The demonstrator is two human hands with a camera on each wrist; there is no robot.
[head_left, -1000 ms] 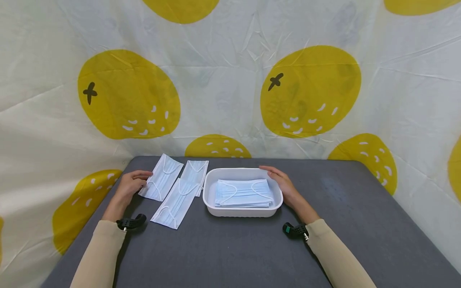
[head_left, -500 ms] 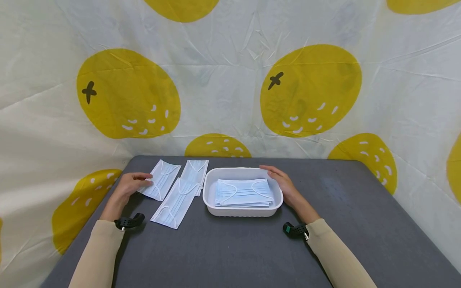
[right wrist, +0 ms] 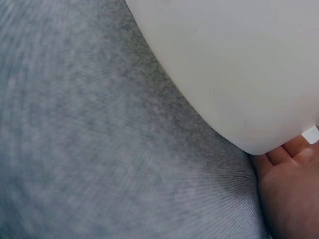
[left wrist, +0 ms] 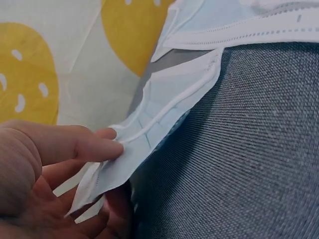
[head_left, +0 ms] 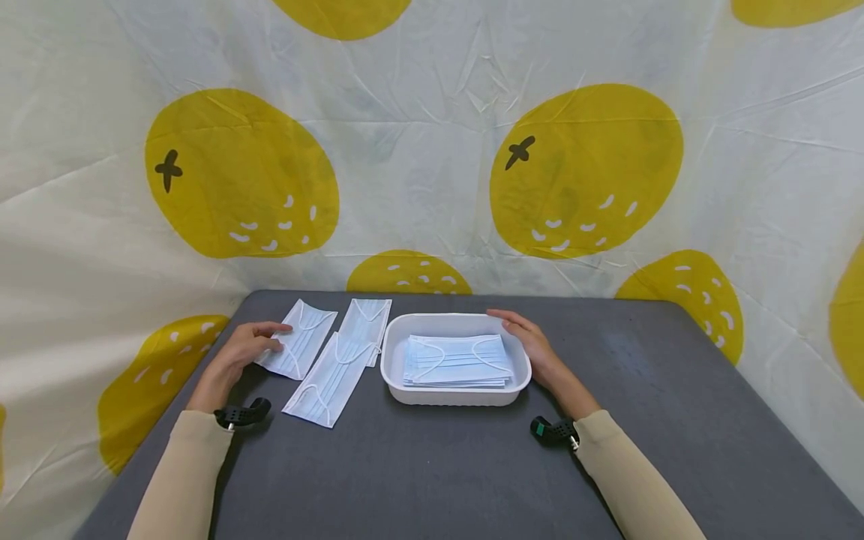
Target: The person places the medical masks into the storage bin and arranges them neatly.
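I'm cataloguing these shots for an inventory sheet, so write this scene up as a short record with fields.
Left hand: the left hand pinches a light-blue pleated face mask with white ear loops
Right hand: the right hand touches the right end of a white rounded-rectangular tub
Inside tub: a stack of light-blue face masks
Between left hand's mask and tub: overlapping light-blue masks; exact count unclear
Surface: dark grey fabric-covered table
Backdrop: white sheet with yellow fruit print

Even light leaves soft shadows; the right wrist view blurs the grey tabletop (right wrist: pixel 89 124).
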